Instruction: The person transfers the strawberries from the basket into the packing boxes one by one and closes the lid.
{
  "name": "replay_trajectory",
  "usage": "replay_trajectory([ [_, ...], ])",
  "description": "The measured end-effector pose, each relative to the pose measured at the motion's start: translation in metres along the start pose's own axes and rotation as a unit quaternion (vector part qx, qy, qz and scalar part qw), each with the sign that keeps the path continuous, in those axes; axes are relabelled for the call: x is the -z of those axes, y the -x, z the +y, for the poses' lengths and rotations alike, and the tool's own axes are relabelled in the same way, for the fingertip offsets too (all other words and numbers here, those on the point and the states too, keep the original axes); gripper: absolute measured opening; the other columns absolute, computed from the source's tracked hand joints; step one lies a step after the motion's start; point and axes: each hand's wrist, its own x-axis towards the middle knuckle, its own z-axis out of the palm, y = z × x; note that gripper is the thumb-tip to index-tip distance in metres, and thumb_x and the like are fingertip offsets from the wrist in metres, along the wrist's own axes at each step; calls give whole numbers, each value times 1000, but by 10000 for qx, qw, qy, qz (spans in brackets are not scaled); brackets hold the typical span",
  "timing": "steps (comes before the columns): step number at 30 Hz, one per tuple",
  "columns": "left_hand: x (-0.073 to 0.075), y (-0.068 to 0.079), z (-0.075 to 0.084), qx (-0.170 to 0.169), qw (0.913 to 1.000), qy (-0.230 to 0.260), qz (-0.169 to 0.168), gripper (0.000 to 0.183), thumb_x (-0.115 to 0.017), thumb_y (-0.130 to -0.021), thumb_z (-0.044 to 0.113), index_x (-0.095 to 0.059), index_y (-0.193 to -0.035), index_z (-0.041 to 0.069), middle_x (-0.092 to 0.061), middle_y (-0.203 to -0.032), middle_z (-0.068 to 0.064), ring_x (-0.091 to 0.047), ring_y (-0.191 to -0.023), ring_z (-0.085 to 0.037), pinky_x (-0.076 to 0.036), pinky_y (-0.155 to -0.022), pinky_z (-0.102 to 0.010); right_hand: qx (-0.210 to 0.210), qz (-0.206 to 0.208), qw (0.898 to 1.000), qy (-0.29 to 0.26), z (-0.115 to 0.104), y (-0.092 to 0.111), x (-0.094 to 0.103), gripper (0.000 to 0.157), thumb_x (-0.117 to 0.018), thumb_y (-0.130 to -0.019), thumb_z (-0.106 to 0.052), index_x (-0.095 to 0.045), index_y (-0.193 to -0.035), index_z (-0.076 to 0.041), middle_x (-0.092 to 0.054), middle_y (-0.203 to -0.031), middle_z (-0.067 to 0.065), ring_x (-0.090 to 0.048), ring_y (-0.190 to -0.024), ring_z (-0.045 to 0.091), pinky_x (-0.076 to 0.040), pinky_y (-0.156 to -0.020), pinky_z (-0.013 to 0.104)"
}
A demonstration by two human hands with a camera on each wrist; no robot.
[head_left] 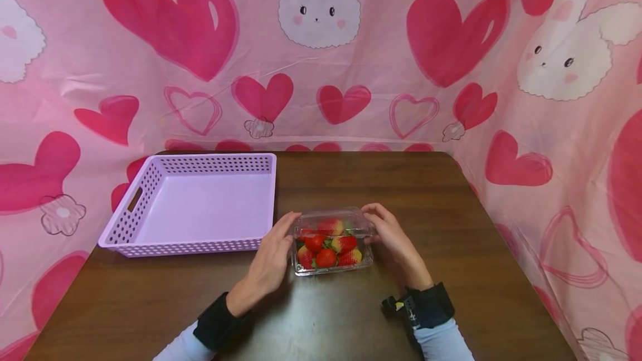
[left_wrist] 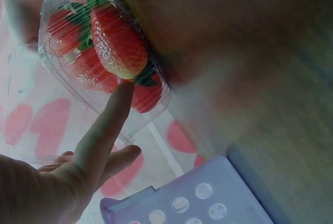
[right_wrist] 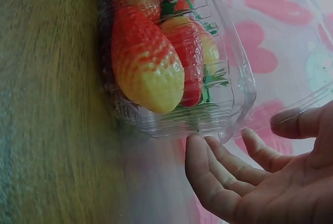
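Observation:
A clear plastic clamshell box (head_left: 333,271) of red-and-yellow strawberries (head_left: 326,258) sits on the table between both hands. Its transparent lid (head_left: 313,219) stands raised along the far side. My left hand (head_left: 271,255) lies along the box's left end, its fingertips at the lid's left corner; in the left wrist view one straight finger (left_wrist: 106,125) reaches the box wall. My right hand (head_left: 393,233) is at the right end. In the right wrist view its loosely bent fingers (right_wrist: 200,182) meet the box's end, with the thumb (right_wrist: 291,124) by the lid's edge.
A lilac plastic basket (head_left: 210,205) with perforated sides stands on the left of the brown wooden table (head_left: 341,316), close to my left hand. Pink cloth (head_left: 301,105) printed with hearts and rabbits hangs behind and at both sides. Black bands circle both wrists.

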Motion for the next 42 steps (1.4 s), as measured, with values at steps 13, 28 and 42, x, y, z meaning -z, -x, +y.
replay_trajectory([
  [13,5,11,3,212,9950,-718,-664,68,-52,-95,17,-39,-161,4,-32,-167,-18,-44,-145,-39,-37,-115,-57,-26,-149,9997,175,5,1,1,41,-49,-109,-14,-46,-148,-4,-60,-138,25,-63,-109,33,-54,-80,36],
  [28,0,14,2,697,9913,-764,-810,83,-65,-90,13,-28,-162,-7,-39,-163,-22,-53,-136,-31,-40,-114,-52,-16,-330,9989,322,8,-2,0,41,-51,-106,-7,-48,-146,3,-61,-114,20,-58,-92,27,-52,-71,35],
  [42,-2,14,1,1429,9808,-907,-971,92,-68,-89,17,-19,-162,-8,-69,-86,-12,-63,-76,-20,-55,-73,-46,26,-663,9973,302,7,1,2,47,-48,-104,-3,-43,-150,1,-58,-121,24,-60,-96,28,-55,-73,36],
])
